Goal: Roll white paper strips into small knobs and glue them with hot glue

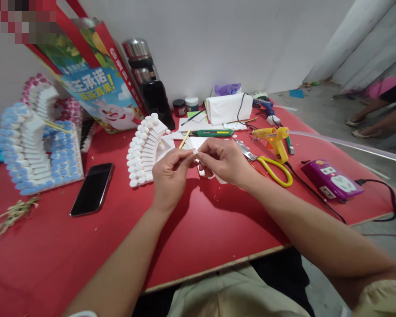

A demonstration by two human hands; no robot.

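Observation:
My left hand [170, 176] and my right hand [221, 160] meet above the red table [204, 220], fingertips pinched together. Between them is a small white piece [195, 152], and a thin wooden stick [185, 140] pokes up from my left fingers. More white foam scraps [214, 177] show under my right hand. Just left of my hands stands a white curved staircase model [144, 152] edged with white beads.
A black phone [93, 188] lies at left beside a blue-beaded staircase model [36, 152]. Yellow-handled scissors [273, 169], a yellow glue gun [274, 141], a purple power strip [331, 179], a green cutter [214, 133], a tissue pack [229, 108], paint jars and a thermos sit behind. Another person's legs [376, 123] are at far right.

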